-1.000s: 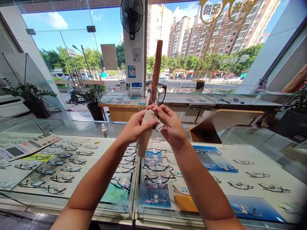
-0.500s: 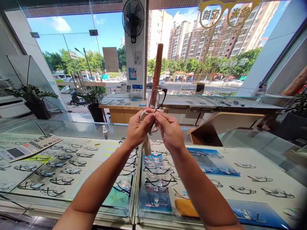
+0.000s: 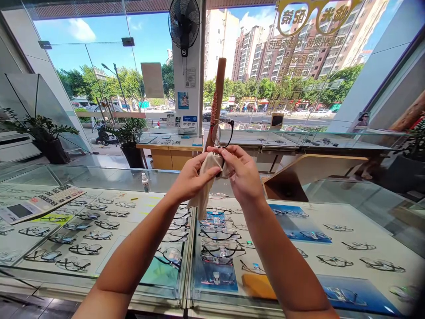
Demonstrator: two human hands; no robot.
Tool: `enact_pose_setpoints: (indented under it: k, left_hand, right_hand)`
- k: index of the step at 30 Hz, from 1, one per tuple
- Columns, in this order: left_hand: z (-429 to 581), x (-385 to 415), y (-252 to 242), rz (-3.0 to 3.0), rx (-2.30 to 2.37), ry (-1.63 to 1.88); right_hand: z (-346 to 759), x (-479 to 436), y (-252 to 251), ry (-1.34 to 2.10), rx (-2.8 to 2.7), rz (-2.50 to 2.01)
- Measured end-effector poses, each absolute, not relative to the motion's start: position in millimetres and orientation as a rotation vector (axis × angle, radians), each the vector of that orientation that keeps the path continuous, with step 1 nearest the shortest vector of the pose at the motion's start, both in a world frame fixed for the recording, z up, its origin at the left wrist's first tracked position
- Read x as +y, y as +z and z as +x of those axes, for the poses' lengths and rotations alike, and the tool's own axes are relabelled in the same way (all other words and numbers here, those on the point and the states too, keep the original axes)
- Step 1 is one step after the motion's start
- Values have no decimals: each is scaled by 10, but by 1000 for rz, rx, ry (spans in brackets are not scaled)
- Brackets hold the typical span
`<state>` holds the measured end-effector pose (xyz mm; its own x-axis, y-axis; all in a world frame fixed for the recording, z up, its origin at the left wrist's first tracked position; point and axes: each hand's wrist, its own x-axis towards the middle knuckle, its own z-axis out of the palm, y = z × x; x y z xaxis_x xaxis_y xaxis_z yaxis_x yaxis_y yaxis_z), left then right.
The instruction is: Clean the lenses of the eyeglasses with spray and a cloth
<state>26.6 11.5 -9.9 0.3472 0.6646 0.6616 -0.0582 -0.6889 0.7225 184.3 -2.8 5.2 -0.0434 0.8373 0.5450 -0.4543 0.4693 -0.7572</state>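
Observation:
A dark-rimmed pair of eyeglasses (image 3: 231, 131) is held up in front of me above the glass counter, one rim standing upright over my fingers. My left hand (image 3: 191, 179) is closed on a pale cleaning cloth (image 3: 203, 188), thumb pressing it against the lower part of the glasses. The cloth hangs down below that hand. With thumb and fingers, my right hand (image 3: 245, 175) grips the glasses near their middle, close to the cloth's right edge. The lower lens is mostly hidden by cloth and fingers.
Beneath my arms, a glass display case (image 3: 285, 257) holds several rows of eyeglasses. On its top are a calculator (image 3: 40, 204) at left and a small white bottle (image 3: 145, 182). A tilted wooden-edged stand (image 3: 308, 170) is at right. An orange case (image 3: 257, 285) lies near the front.
My hands have moved slightly apart and the left fingers have opened out along the cloth. More of the cloth shows, and the glasses have shifted a little right.

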Motion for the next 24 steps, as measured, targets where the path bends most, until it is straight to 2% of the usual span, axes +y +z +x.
enact_pose_setpoints:
  k: [13, 21, 24]
  left_hand:
    - [386, 65, -131, 1804, 577, 1690]
    - [168, 155, -55, 1993, 466, 1299]
    - [158, 159, -74, 1975, 485, 1266]
  right_hand:
    - [1824, -95, 61, 1085, -1247, -441]
    - [1912, -20, 67, 1110, -1294, -406]
    - [1926, -22, 72, 1121, -1293, -401]
